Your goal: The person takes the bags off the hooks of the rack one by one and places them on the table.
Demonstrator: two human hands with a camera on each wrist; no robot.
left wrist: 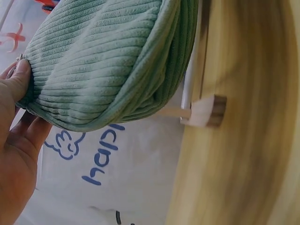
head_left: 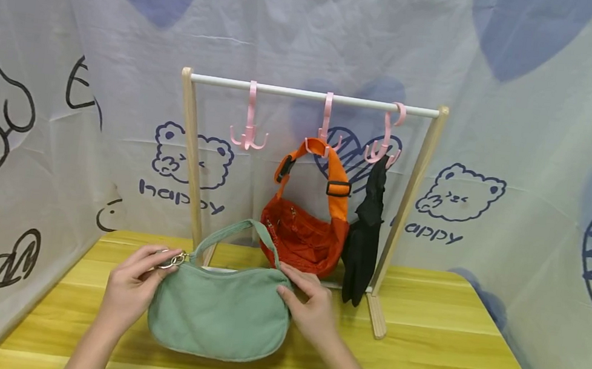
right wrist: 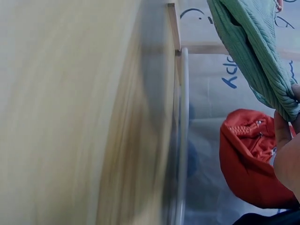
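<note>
A green corduroy handbag (head_left: 221,313) is held up above the table by both hands, its short strap arching over the top. My left hand (head_left: 133,285) pinches its upper left corner beside the metal rings (head_left: 173,260); the left wrist view shows the thumb pressed on that corner. At the upper right corner my right hand (head_left: 312,308) grips the fabric between thumb and fingers. Behind the bag stands a small rack with a white bar (head_left: 290,91). A pink hook (head_left: 250,124) hangs bare at its left.
A red-orange bag (head_left: 306,240) hangs from the middle pink hook (head_left: 327,118). On the right pink hook (head_left: 387,134) hangs a folded black item (head_left: 362,247), perhaps an umbrella. The rack's wooden foot (head_left: 376,316) rests on the yellow wooden table (head_left: 447,348). Printed cloth surrounds everything.
</note>
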